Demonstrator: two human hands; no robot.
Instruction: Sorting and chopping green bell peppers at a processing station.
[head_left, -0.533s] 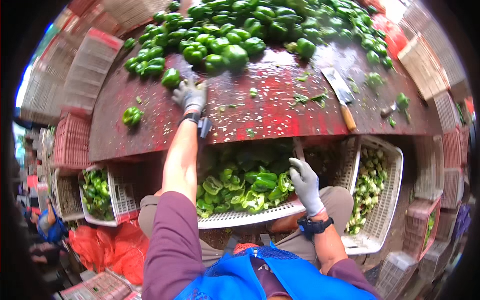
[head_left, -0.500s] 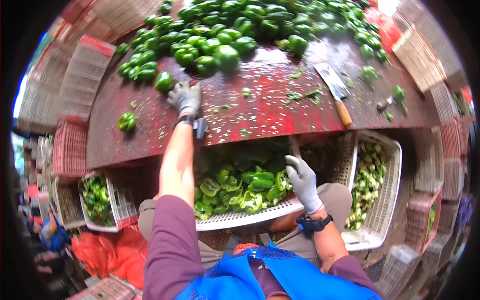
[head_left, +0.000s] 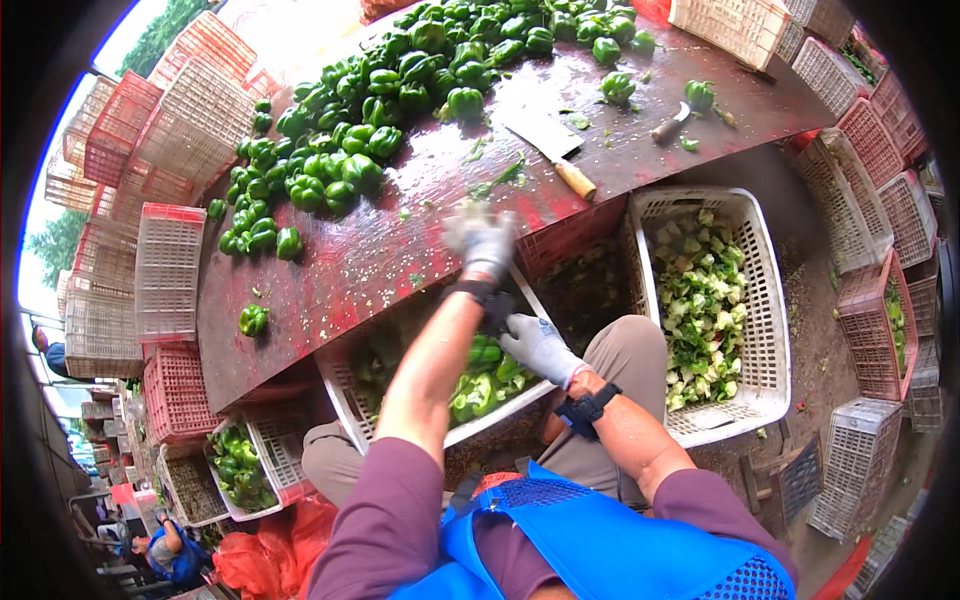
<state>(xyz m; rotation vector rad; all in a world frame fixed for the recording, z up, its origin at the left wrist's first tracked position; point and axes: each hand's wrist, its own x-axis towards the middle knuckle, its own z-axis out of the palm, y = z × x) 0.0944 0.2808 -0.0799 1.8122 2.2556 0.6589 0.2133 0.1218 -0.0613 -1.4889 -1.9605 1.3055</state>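
Note:
My left hand (head_left: 480, 245), in a pale glove, is over the near part of the red table, smeared by motion; its fingers cannot be made out. Just below its wrist is my right hand (head_left: 543, 347), also gloved, fingers drawn together above a white crate (head_left: 478, 428). Anything in its grasp is hidden. Cut green peppers (head_left: 480, 390) lie in that crate, partly covered by my arms. Beyond my left hand, whole green bell peppers (head_left: 360, 140) are heaped on the table (head_left: 330, 300). A cleaver (head_left: 555, 155) with a wooden handle lies to the right of the heap.
A white crate (head_left: 775, 300) of pale-green pepper cores stands right of my knee. A short curved knife (head_left: 671, 122) lies on the table's right part, and one pepper (head_left: 254, 320) sits at its left. Stacked crates (head_left: 180, 270) line both sides. A person in blue (head_left: 172, 550) is at lower left.
My left hand has swept right and nearer, away from the heap's edge. My right hand has come left, below the left wrist. The whole view has turned, shifting the table and crates.

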